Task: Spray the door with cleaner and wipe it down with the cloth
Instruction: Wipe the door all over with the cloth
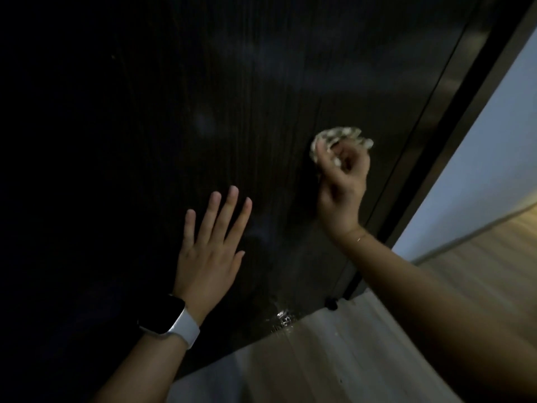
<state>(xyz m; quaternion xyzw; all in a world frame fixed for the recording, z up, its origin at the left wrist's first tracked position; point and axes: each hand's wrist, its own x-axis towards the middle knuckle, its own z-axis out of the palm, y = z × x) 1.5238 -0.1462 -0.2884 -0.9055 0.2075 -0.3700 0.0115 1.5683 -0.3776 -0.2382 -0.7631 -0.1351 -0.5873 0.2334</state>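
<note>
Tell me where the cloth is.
In the head view, the cloth is bunched in the right hand, against the dark door near its right edge.

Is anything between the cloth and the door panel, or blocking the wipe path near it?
Nothing visible. The right hand grips the bunched cloth against the dark door. The left hand lies flat on the door lower left of the cloth, apart from it; it would block only a sweep that way.
</note>
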